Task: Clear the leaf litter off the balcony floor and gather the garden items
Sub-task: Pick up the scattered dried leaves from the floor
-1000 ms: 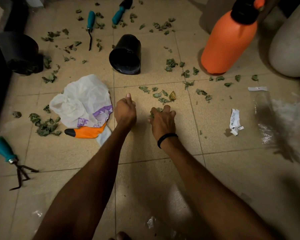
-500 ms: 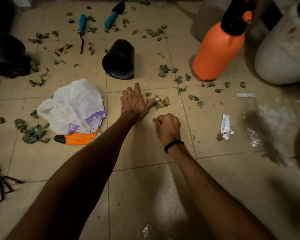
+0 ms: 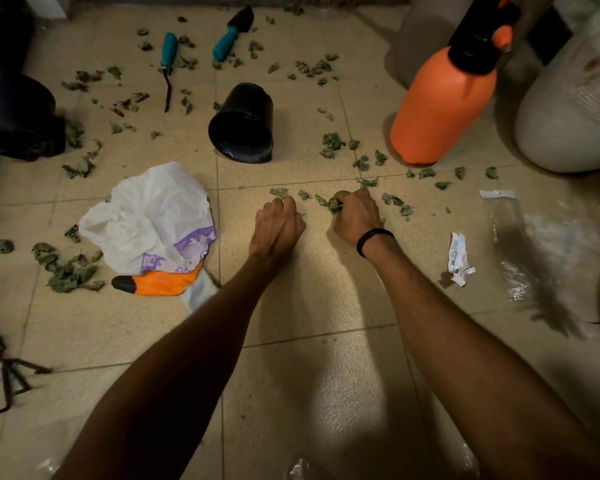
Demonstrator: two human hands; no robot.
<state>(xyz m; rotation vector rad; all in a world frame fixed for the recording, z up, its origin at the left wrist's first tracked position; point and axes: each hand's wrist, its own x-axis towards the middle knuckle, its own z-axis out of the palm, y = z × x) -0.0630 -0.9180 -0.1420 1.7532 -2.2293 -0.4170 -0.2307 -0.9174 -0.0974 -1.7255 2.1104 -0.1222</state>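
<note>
Dry green leaves (image 3: 331,145) lie scattered over the beige tiled floor, with a thick heap (image 3: 66,270) at the left. My right hand (image 3: 355,214) is curled around a clump of leaves (image 3: 334,204) at mid floor. My left hand (image 3: 278,225) rests beside it, fingers bent onto a leaf (image 3: 279,192); whether it holds anything is hidden. A black pot (image 3: 243,124) lies on its side beyond the hands. An orange sprayer bottle (image 3: 442,105) stands at the right. Two teal-handled tools (image 3: 168,60) (image 3: 231,34) lie at the back, and a teal hand rake (image 3: 0,362) at the left edge.
A white plastic bag (image 3: 153,216) sits left of my hands with an orange glove (image 3: 160,284) under its near edge. A clear packet (image 3: 510,237) and a crumpled paper label (image 3: 459,259) lie at the right. A large pale planter (image 3: 568,109) stands far right, dark pots (image 3: 14,112) far left.
My right hand has moved forward from a fist near me to the leaf row and closed on a clump. My left hand has gone from spread fingers to curled, fingertips down on the floor.
</note>
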